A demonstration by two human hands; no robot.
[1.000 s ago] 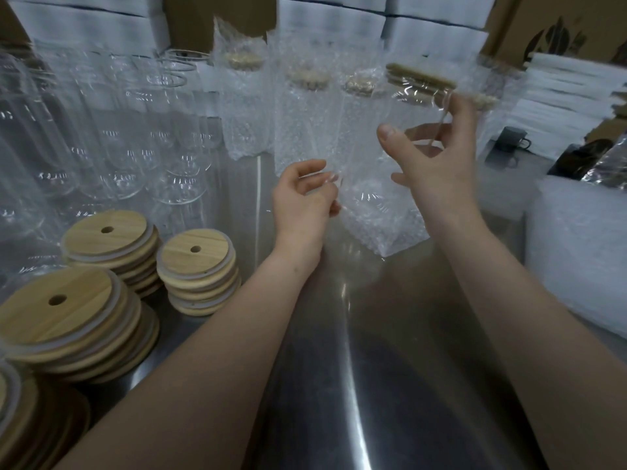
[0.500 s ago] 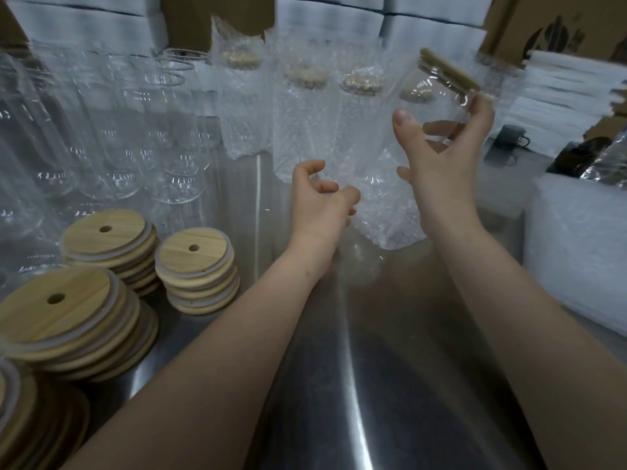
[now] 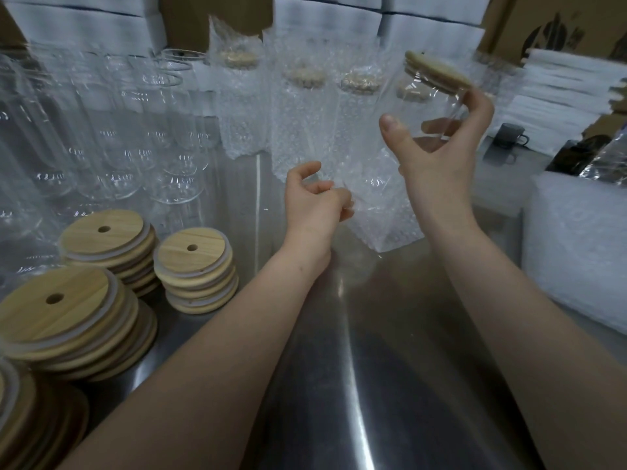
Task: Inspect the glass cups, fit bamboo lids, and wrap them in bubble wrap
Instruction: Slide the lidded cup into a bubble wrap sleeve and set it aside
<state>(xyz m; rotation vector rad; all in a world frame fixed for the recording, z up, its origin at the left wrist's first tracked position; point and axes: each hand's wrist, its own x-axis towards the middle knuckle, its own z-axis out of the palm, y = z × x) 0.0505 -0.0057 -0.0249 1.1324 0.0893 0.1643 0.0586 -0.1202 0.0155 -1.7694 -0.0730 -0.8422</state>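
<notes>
My right hand (image 3: pixel 437 164) grips a clear glass cup (image 3: pixel 424 106) with a bamboo lid (image 3: pixel 437 74) on it, held tilted above the table. Its lower part sits inside a bubble wrap bag (image 3: pixel 383 218) that hangs down to the steel table. My left hand (image 3: pixel 314 205) pinches the bag's left edge with curled fingers. Several wrapped, lidded cups (image 3: pixel 305 110) stand in a row behind. Bare glass cups (image 3: pixel 112 137) crowd the back left. Stacks of bamboo lids (image 3: pixel 195 269) sit at the front left.
A pile of bubble wrap bags (image 3: pixel 576 252) lies at the right on the steel table (image 3: pixel 373 385). White foam sheets (image 3: pixel 570 86) are stacked at the back right beside a dark mug (image 3: pixel 509 137). Cardboard boxes (image 3: pixel 556 22) stand behind.
My right hand has lifted and tilted the lidded cup up to the right, drawing its upper part clear of the bag. My left hand shifted right, staying at the bag's edge.
</notes>
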